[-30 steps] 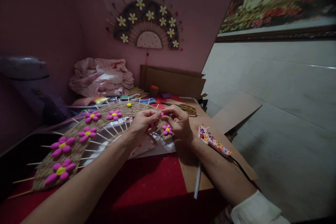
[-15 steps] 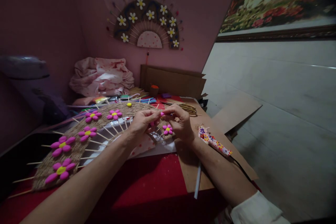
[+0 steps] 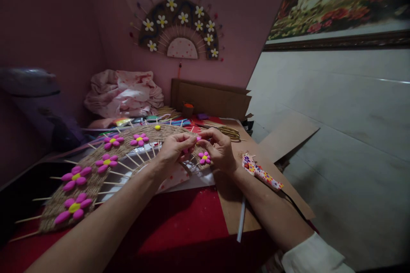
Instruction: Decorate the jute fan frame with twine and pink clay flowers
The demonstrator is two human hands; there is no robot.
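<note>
A fan-shaped arch of woven jute (image 3: 92, 175) lies on the red table, with wooden skewers sticking out and several pink clay flowers (image 3: 74, 207) with yellow centres on it. My left hand (image 3: 174, 148) and my right hand (image 3: 218, 148) meet over the arch's right end, fingers pinched together on a small pink piece of clay (image 3: 197, 138). A finished pink flower (image 3: 204, 158) sits just below my right hand's fingers. A lone yellow clay dot (image 3: 157, 127) rests on top of the arch.
A finished fan with white flowers (image 3: 179, 30) hangs on the pink board behind. A crumpled pink cloth (image 3: 123, 93), a cardboard box (image 3: 211, 99), coloured clay bits and skewers crowd the back. A patterned strip (image 3: 261, 172) and a white stick (image 3: 240, 219) lie on cardboard at right.
</note>
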